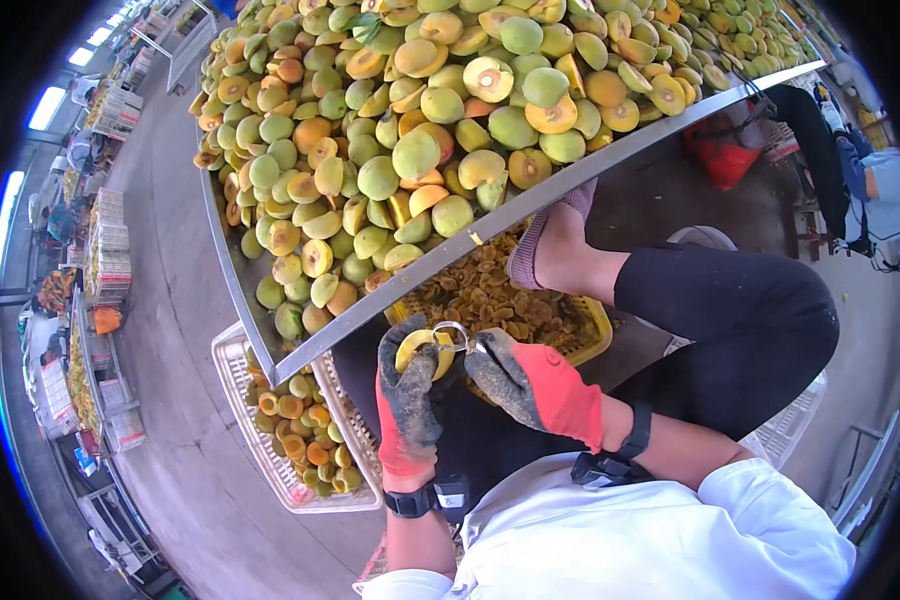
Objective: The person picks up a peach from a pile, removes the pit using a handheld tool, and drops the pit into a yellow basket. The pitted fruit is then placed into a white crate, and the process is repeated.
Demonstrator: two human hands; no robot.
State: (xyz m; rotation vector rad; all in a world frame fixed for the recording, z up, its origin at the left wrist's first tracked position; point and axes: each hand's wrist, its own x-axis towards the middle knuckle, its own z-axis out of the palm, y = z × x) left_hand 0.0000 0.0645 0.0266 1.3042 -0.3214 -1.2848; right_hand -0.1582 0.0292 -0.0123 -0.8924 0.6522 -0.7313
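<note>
My left hand, in a red glove with a soiled grey palm, has its fingers wrapped round a peach half with yellow flesh. From the right, my right hand, gloved the same way, grips a pitting knife with a looped metal blade. The loop reaches the cut side of the fruit; the tool's handle is hidden in the glove. Both hands are over my lap, just below the metal rim of a table heaped with halved peaches.
Beneath the table edge, a yellow crate holds brown pits and scraps. A white crate with hollowed peach halves stands on the floor at left. A red bag is under the table at right, near another person. More crates line the far left.
</note>
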